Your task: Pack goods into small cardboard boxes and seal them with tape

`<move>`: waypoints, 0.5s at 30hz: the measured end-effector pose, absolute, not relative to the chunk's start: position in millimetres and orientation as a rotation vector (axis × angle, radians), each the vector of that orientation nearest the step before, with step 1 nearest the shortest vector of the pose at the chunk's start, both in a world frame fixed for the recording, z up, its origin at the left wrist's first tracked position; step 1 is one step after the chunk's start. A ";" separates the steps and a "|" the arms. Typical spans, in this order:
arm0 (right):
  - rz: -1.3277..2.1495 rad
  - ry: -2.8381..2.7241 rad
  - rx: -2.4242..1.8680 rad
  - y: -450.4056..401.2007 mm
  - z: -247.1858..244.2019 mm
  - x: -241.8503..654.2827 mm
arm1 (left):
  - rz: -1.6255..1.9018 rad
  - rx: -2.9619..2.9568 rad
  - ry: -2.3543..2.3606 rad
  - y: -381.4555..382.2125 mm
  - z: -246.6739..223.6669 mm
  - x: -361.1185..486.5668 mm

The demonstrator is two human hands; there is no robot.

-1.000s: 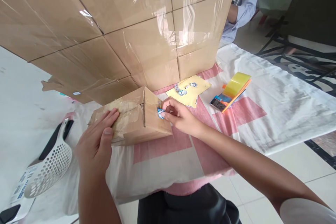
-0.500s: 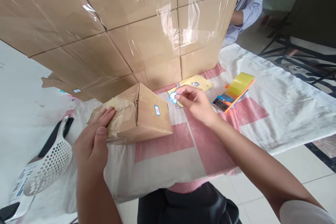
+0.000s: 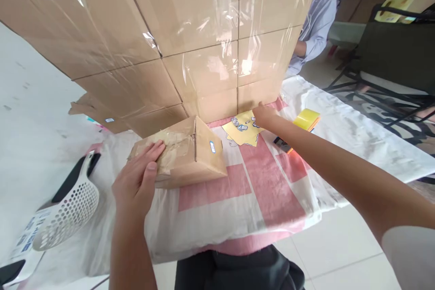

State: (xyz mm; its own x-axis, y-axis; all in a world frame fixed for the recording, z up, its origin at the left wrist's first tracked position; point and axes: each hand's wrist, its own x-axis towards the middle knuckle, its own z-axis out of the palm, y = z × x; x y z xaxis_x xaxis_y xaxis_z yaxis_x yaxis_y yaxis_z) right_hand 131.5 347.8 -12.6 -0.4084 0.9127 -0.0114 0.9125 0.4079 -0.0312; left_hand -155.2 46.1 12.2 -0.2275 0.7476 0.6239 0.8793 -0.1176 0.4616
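My left hand [image 3: 137,186] lies with its fingers stretched out on the taped top of a small cardboard box [image 3: 207,163]. A little blue-edged label [image 3: 212,147] is stuck on the box's right side. My right hand [image 3: 266,117] reaches forward to the far right edge of yellow paper sheets [image 3: 244,133]. Its fingers are curled and mostly hidden behind the hand, so what they hold cannot be made out. Several small blue-edged pieces [image 3: 242,127] lie on the sheets.
Large cardboard boxes wrapped in clear film [image 3: 200,72] rise behind the sheets. A white perforated scoop [image 3: 73,208] lies at left. A yellow and orange packet [image 3: 306,120] sits beyond my right forearm. A person's sleeve [image 3: 316,36] and a dark chair [image 3: 394,54] appear at right.
My right hand has moved away and to the right from beside the box to the sheets' far edge. The blue-edged piece in its fingers no longer shows. My left hand stays on the box.
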 end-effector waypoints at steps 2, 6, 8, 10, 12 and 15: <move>0.031 -2.587 -1.745 341.1 -8.2 131.9 | -1.200 -1.866 -1.970 47.3 12.4 -151.1; 0.142 -2.692 -1.541 332.4 -4.5 131.9 | -1.029 -1.904 -1.929 52.3 12.2 -136.4; 0.209 -2.769 -1.412 330.2 -9.9 130.0 | -0.963 -1.924 -1.900 55.1 11.9 -128.3; 0.248 -2.818 -1.312 328.7 -18.4 127.4 | -0.926 -1.929 -1.882 57.2 11.7 -121.9; 0.264 -2.842 -1.230 327.6 -26.4 125.3 | -0.916 -1.918 -1.884 57.9 11.8 -118.3; 0.255 -2.837 -1.151 326.2 -32.3 125.1 | -0.924 -1.902 -1.893 56.9 12.3 -117.1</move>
